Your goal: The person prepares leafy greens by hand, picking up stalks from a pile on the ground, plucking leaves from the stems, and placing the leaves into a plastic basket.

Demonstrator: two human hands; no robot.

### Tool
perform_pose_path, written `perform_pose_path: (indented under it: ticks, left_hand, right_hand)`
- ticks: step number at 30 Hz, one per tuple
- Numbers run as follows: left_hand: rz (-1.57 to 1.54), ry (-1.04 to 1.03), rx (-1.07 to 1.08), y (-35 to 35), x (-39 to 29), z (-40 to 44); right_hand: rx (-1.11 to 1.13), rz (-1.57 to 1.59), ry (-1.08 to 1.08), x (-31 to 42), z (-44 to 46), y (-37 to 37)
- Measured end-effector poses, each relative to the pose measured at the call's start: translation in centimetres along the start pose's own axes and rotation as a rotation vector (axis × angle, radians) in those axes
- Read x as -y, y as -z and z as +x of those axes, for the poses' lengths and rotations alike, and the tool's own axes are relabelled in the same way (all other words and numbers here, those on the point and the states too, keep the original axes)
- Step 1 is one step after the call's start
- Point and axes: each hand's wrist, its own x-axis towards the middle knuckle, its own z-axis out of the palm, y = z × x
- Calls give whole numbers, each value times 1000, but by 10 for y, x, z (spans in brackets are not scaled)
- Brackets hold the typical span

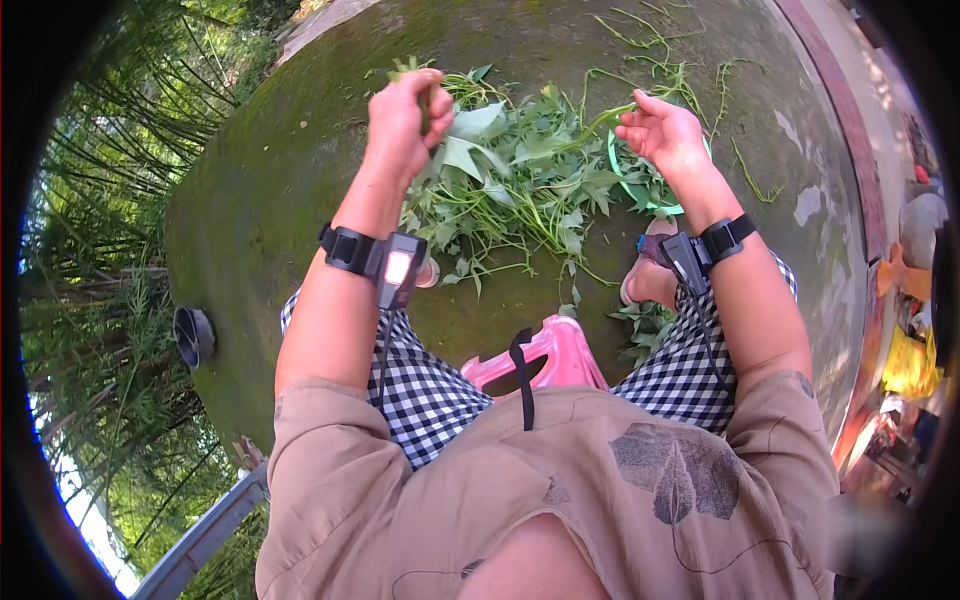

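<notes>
My left hand (408,118) is closed in a fist around a bunch of leafy green stems; their cut ends poke out above it and broad leaves (476,138) hang to its right. Across from it, my right hand (662,132) has its fingers pinched at the tip of a green stem (600,122). Between and below both hands lies a loose heap of leafy vines (530,190), which look like sweet potato greens. A light green rim (618,172) of a container shows beneath my right hand, with leaves in it; the rest of it is hidden.
Bare stems (690,90) lie scattered on the mossy concrete ground (300,200) at the upper right. A pink plastic stool (570,350) is between my legs. A dark pot (194,337) stands at the left, near bamboo. Assorted household items, including a yellow bag (910,362), are at the right.
</notes>
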Motion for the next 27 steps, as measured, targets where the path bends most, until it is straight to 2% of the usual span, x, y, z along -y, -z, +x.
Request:
perform_pose_path:
  ticks: [1,3,4,6,8,13,15,19,22,25,27]
  left_hand:
    - [134,11,-20,-22,3,-11]
    - [196,102,92,-45,25,-19]
    - [434,6,103,-57,37,-23]
    - [495,-76,136,-63,65,-22]
    - [545,-13,97,-68,74,-23]
    - [532,-94,67,-78,69,-29]
    - [455,-138,105,-78,67,-30]
    - [281,97,159,-77,60,-34]
    - [202,183,140,-76,58,-36]
    - [184,200,149,-76,58,-37]
    - [184,234,162,-76,58,-37]
  right_hand:
    - [16,-10,14,0,-1,-4]
    - [29,-38,40,-2,-6,-16]
    - [27,-54,52,-3,-10,-24]
    - [35,-66,55,-4,-16,-38]
    - [57,-61,40,-5,-20,-50]
    - [5,-53,71,-9,-26,-65]
    - [66,-33,30,-7,-25,-60]
    - [322,-43,-77,-5,-18,-49]
    - [435,-101,10,-7,-24,-51]
    - [280,-363,181,-8,-31,-58]
    - [260,-445,260,-10,-33,-59]
